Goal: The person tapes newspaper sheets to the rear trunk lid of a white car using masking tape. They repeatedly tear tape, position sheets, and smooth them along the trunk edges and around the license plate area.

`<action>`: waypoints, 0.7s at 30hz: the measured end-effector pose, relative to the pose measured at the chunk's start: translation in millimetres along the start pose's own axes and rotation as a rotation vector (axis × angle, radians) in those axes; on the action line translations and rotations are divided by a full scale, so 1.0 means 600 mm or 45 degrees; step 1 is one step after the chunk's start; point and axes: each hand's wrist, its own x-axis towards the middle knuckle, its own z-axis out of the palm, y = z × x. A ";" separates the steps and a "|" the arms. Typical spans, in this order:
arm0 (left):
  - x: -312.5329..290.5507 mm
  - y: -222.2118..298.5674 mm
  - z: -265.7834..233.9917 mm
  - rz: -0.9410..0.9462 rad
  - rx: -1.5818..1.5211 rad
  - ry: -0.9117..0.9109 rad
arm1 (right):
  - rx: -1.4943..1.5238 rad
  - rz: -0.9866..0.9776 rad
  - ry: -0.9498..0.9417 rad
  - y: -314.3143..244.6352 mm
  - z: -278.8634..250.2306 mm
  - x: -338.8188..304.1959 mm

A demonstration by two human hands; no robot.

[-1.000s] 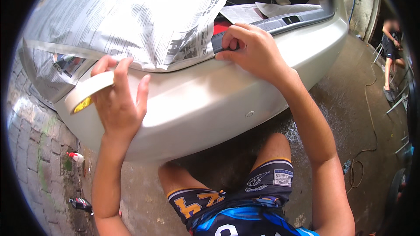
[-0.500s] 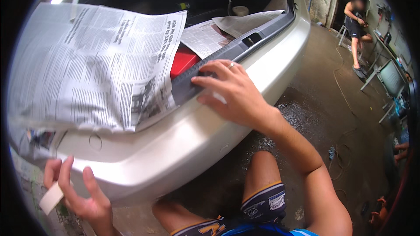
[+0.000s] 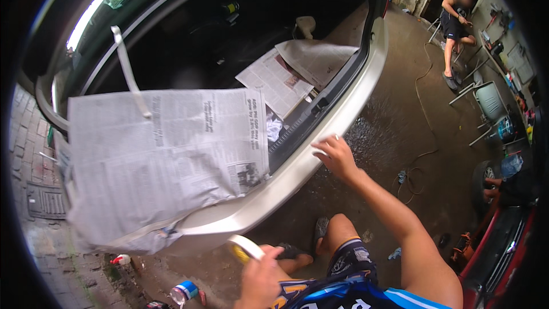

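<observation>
My left hand [image 3: 260, 277] has some tape [image 3: 247, 246]. My right hand [image 3: 338, 157] is by the white car [image 3: 286, 179]. Paper [image 3: 166, 154] covers part of its back.

Right hand [image 3: 338, 159] hung near the bumper [image 3: 280, 193], open air between it and left hand [image 3: 260, 279]. Newspaper sheet [image 3: 166, 154] barred the near left part of the trunk opening [image 3: 183, 60]; a white strip [image 3: 127, 71] obstructed above it. Right of the sheet, a gap led inward over loose papers [image 3: 277, 80].
</observation>
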 end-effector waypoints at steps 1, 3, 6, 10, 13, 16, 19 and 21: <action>-0.027 0.036 -0.005 -0.052 -0.017 -0.097 | 0.088 0.100 -0.042 -0.023 -0.027 -0.030; -0.075 0.098 -0.024 -0.141 -0.051 -0.228 | 0.194 0.321 -0.176 -0.081 -0.091 -0.098; -0.109 0.161 -0.063 -0.189 -0.139 -0.237 | 0.171 0.611 -0.401 -0.168 -0.193 -0.183; -0.081 0.193 -0.119 -0.253 -0.127 -0.060 | 0.261 0.965 -0.340 -0.183 -0.278 -0.204; -0.020 0.196 -0.155 -0.206 0.066 0.144 | 0.384 1.114 -0.197 -0.102 -0.283 -0.137; 0.044 0.213 -0.175 -0.251 0.153 0.350 | 0.418 0.989 0.018 0.023 -0.239 -0.011; 0.121 0.240 -0.163 -0.318 0.167 0.554 | 0.683 1.048 0.104 0.138 -0.165 0.148; 0.185 0.262 -0.126 -0.345 0.177 0.637 | 0.629 0.963 0.063 0.213 -0.125 0.251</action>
